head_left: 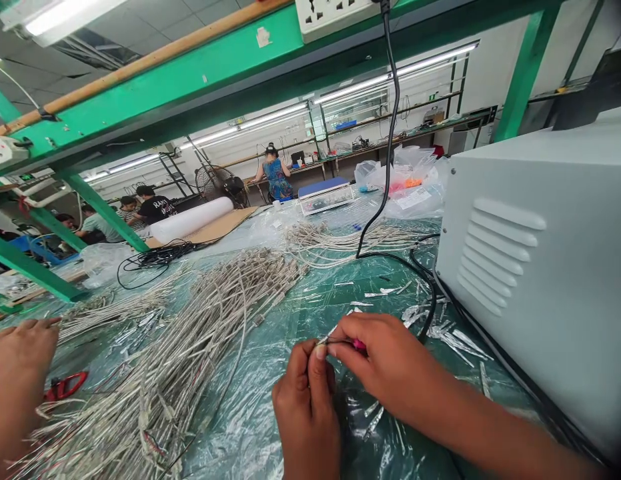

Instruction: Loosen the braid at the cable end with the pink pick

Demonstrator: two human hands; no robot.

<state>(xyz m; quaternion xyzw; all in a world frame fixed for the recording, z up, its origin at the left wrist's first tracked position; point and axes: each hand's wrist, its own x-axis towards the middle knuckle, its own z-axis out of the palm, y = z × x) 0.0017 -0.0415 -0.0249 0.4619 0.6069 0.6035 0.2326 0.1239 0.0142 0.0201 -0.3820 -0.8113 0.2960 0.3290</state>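
Note:
In the head view my left hand (310, 400) is closed, with thumb and forefinger pinched on a small pale end, perhaps of a cable; most of it is hidden by the fingers. My right hand (383, 347) is closed on a thin dark tool with a pink part (359, 345). The tool's tip reaches the pinch of my left hand, and the two hands nearly touch. To their left lies a large bundle of grey-white cables (190, 347) with connectors at the far end. Silvery foil scraps (457, 340) lie around my right hand.
Another person's hand (25, 363) is at the left edge, near red-handled pliers (66, 385). A grey metal machine (535, 267) with vents stands on the right. A black cord (390, 133) hangs from the power strip (335, 13). More cables (350, 240) and plastic bags (405, 180) lie farther back.

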